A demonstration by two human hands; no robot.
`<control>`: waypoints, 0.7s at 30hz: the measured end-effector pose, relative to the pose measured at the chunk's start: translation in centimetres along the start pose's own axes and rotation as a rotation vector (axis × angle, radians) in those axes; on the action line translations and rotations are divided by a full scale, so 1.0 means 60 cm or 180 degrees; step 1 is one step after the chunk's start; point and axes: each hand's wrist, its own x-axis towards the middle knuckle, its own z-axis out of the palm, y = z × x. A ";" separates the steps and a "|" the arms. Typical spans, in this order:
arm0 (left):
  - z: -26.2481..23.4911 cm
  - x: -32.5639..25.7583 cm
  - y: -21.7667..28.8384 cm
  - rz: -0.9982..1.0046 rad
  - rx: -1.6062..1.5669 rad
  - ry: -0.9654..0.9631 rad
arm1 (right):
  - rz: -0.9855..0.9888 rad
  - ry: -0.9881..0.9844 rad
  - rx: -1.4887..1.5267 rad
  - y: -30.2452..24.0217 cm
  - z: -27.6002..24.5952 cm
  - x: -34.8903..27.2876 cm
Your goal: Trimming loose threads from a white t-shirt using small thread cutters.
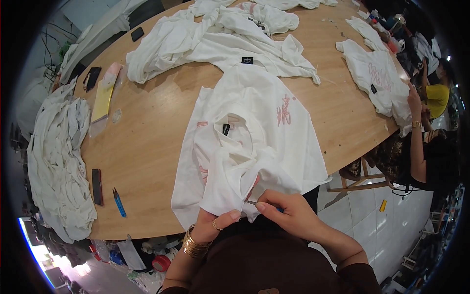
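Note:
A white shirt (274, 147) with pink lettering lies over the near table edge, its collar and black neck label facing up. My left hand (215, 224), with a ring and gold bangles, is closed on a gathered part of the shirt at the edge nearest me. Beside it my right hand (293, 214) pinches a small blue tool (279, 209) with a thin metal tip that reaches the fabric by my left thumb. Most of that tool is hidden in my fingers, so its exact kind cannot be made out.
White garments pile up at the far side (205, 41) and left edge (61, 161) of the wooden table (152, 127). On the left lie blue snips (119, 202), a dark phone-like object (98, 187) and a yellow packet (103, 100). At right, another person's hand (415, 100) holds a white shirt (377, 73).

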 end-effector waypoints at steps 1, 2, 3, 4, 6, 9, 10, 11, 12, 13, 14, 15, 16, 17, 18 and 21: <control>-0.001 -0.002 -0.003 0.0000 0.0022 0.0055 | -0.0007 -0.0035 -0.0023 0.000 0.000 0.001; -0.002 -0.004 -0.004 0.0000 0.0044 0.0110 | -0.0014 -0.0070 -0.0046 -0.001 0.000 0.002; -0.001 -0.003 -0.003 -0.0001 0.0042 0.0110 | -0.0013 -0.0070 -0.0047 -0.002 0.000 0.003; 0.003 -0.003 0.000 -0.0012 0.0064 0.0122 | 0.0005 -0.0082 0.0005 -0.004 0.000 0.003; 0.003 -0.003 0.002 -0.0022 0.0087 0.0138 | 0.0021 -0.0097 0.0057 -0.004 0.000 0.004; -0.001 -0.005 0.002 -0.0073 0.0265 0.0125 | 0.0055 -0.0160 -0.0017 -0.003 0.001 0.006; 0.000 -0.006 0.003 -0.0140 0.0267 0.0144 | 0.0031 -0.0124 0.0053 -0.005 0.002 0.006; 0.000 -0.007 0.004 -0.0208 0.0268 0.0162 | 0.0007 -0.0087 0.0123 -0.006 0.003 0.006; 0.001 -0.006 0.005 -0.0207 0.0269 0.0163 | 0.0006 -0.0087 0.0123 -0.004 0.003 0.007; 0.002 -0.004 0.008 -0.0153 0.0384 0.0113 | -0.0021 -0.0061 0.0140 -0.001 0.004 0.009; 0.003 -0.003 0.009 -0.0098 0.0500 0.0062 | -0.0048 -0.0033 0.0158 0.001 0.004 0.010; 0.001 -0.004 0.008 -0.0096 0.0504 0.0066 | -0.0052 -0.0037 0.0159 0.000 0.004 0.010; -0.004 -0.004 0.005 -0.0237 0.0224 0.0090 | -0.0129 0.0086 0.0264 -0.002 0.004 0.011; -0.006 -0.004 0.004 -0.0377 -0.0057 0.0114 | -0.0206 0.0209 0.0368 -0.003 0.004 0.011; -0.002 -0.001 0.007 -0.0376 -0.0059 0.0112 | -0.0205 0.0211 0.0366 -0.002 0.003 0.009; 0.009 0.008 0.015 -0.0147 -0.0569 -0.0039 | -0.0199 0.0077 0.0087 -0.001 0.001 0.004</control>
